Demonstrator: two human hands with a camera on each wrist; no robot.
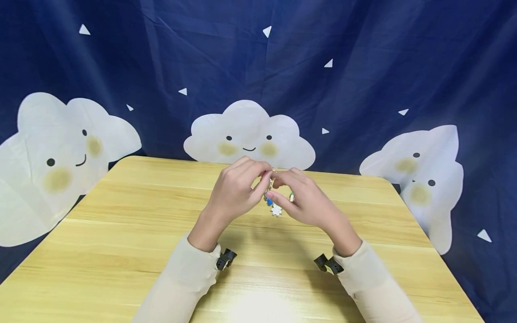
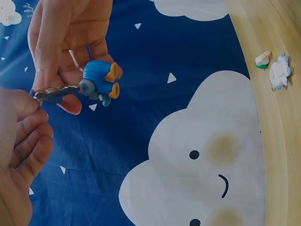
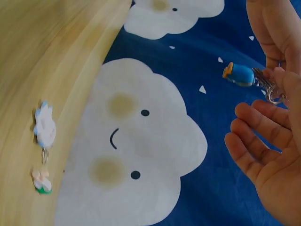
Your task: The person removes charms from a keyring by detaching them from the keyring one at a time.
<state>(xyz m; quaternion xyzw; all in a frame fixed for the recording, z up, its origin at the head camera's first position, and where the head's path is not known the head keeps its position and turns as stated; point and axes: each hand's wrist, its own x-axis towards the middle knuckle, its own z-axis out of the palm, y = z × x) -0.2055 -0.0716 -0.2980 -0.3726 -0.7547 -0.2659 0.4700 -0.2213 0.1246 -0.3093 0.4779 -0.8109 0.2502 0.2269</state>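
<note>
Near the far edge of the table, my left hand [image 1: 236, 190] and right hand [image 1: 307, 199] meet at the fingertips. Between them a keychain with a small blue figure charm [image 2: 96, 75] hangs from a metal clasp and ring [image 3: 275, 96]. The figure has orange feet. In both wrist views the fingers of both hands pinch the metal end, partly covering it. On the table below lies a white charm with light blue tips [image 3: 45, 125] and a metal loop. Close to it is a small white, pink and green charm [image 3: 42, 182].
The light wooden table [image 1: 121, 233] has rounded far corners. Behind it hangs a dark blue curtain [image 1: 226, 54] printed with white clouds and triangles. A black wrist camera [image 1: 226, 259] sits on the left cuff, another black camera [image 1: 329, 264] on the right cuff.
</note>
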